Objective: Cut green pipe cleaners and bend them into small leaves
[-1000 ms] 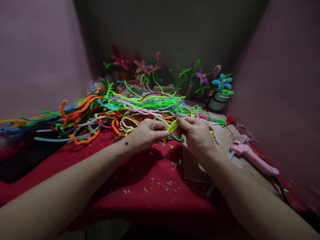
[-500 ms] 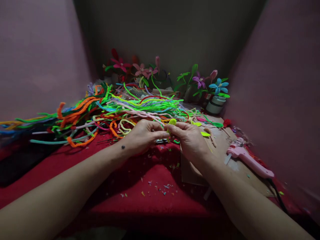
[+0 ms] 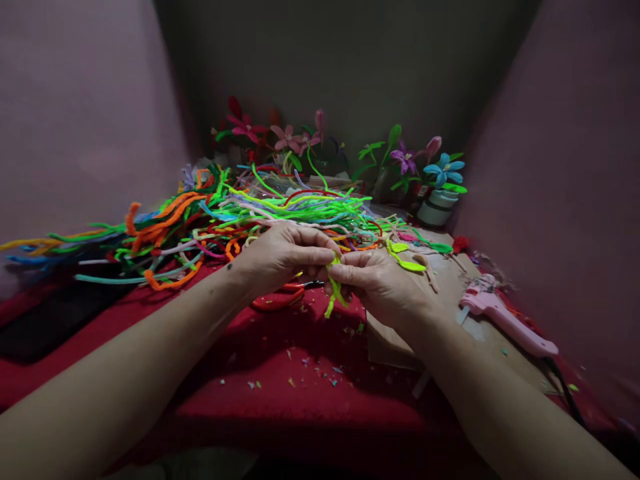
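Between both sets of fingertips is a yellow-green pipe cleaner (image 3: 336,293), its two loose ends hanging down. My left hand (image 3: 287,257) pinches it from the left, thumb and forefinger pressed together. From the other side my right hand (image 3: 383,277) is closed on the same piece; the fingertips of the two hands almost meet and hide its upper part. Just beyond my right hand lie yellow-green leaf shapes (image 3: 411,266) on a piece of cardboard (image 3: 480,347). Partly behind my left hand, red-handled scissors or pliers (image 3: 280,300) rest on the red cloth (image 3: 235,407).
A big heap of coloured pipe cleaners (image 3: 300,208) spreads behind my hands. Finished pipe-cleaner flowers stand at the back, one blue flower (image 3: 444,170) in a pale jar (image 3: 437,208). A pink glue gun (image 3: 505,317) with a cord lies at right, a dark flat object (image 3: 45,327) at left.
The yellow-green piece has been turned: its rounded part stood above my fingers, and now two ends hang below them. The red-handled tool has come into sight under my hands. The view has shifted slightly.
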